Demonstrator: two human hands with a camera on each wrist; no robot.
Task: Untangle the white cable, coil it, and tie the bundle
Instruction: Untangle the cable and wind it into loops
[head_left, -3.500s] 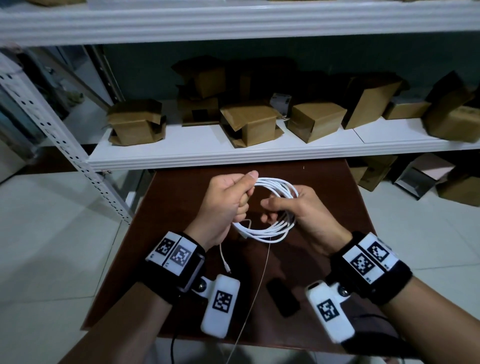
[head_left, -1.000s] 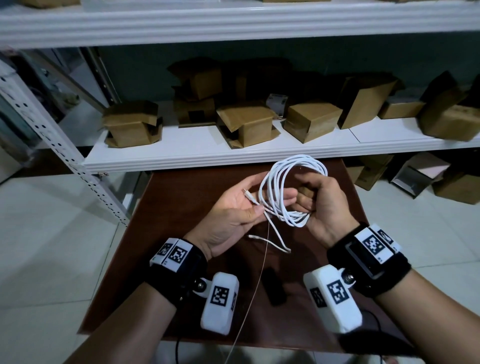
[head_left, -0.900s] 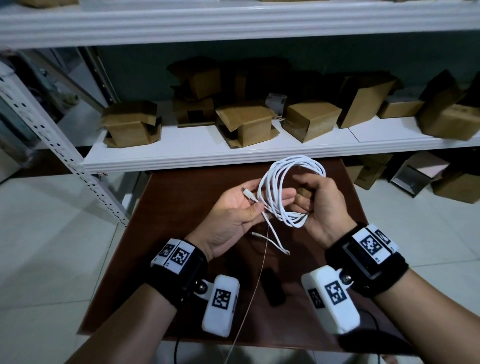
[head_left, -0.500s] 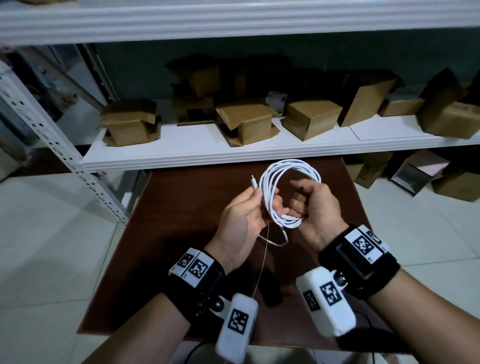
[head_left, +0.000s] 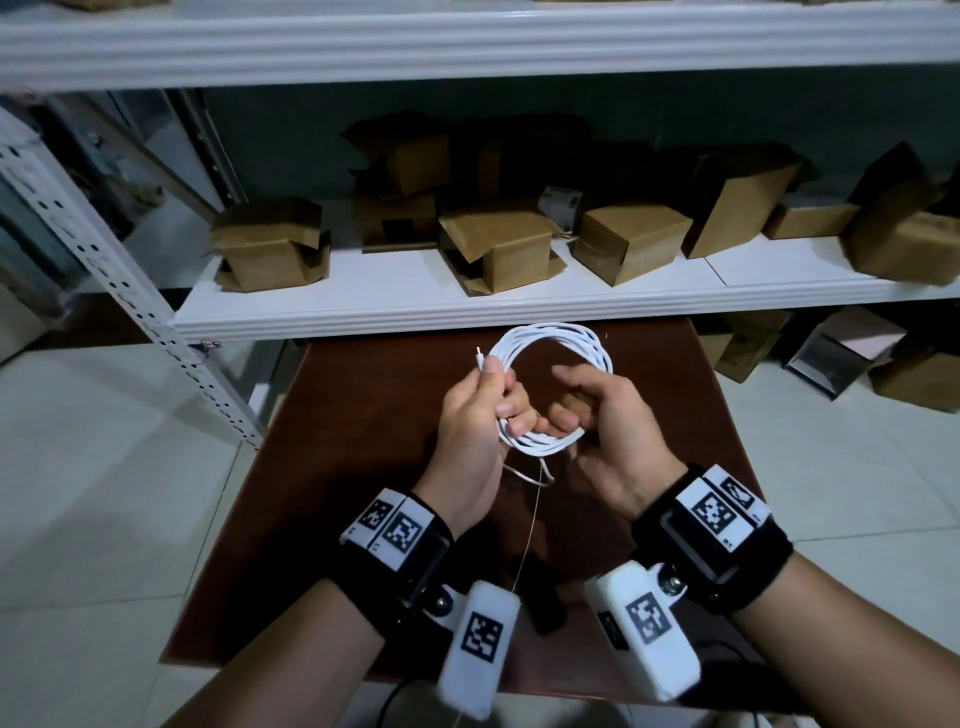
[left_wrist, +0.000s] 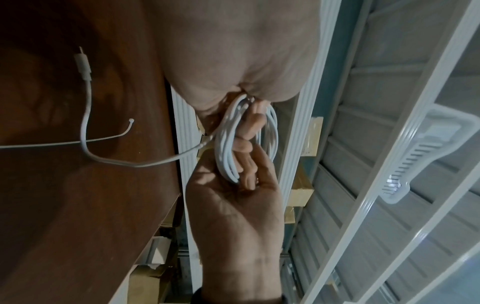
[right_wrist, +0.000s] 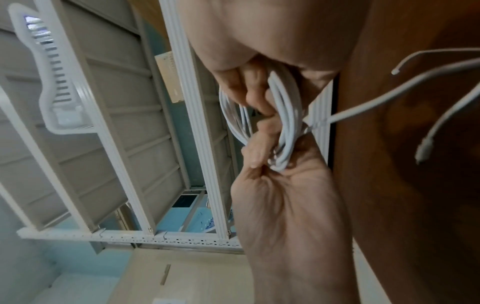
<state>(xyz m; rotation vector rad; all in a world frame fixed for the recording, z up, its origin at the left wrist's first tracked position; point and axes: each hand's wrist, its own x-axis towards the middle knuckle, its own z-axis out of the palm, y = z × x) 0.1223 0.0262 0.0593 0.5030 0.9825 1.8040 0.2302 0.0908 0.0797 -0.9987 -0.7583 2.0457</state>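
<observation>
The white cable (head_left: 556, 336) is wound into a round coil held upright above the brown table (head_left: 353, 467). My left hand (head_left: 493, 395) grips the coil's left side, and one plug tip (head_left: 478, 358) sticks up past the thumb. My right hand (head_left: 563, 413) curls its fingers round the coil's lower part. In the left wrist view the coil (left_wrist: 228, 144) sits between both hands; the other plug end (left_wrist: 82, 65) and a thin white tie (left_wrist: 111, 137) dangle free. The right wrist view shows the coil (right_wrist: 285, 115) pinched between the fingers.
A white shelf (head_left: 467, 306) with several cardboard boxes (head_left: 498, 249) runs just behind the table. A small dark object (head_left: 545, 603) lies on the table near my wrists. A perforated shelf post (head_left: 130, 291) stands at the left, over pale floor tiles.
My left hand has gone from an open palm beside the coil to gripping its left side with a plug end. Both hands have drawn closer together; the right hand still holds the coil.
</observation>
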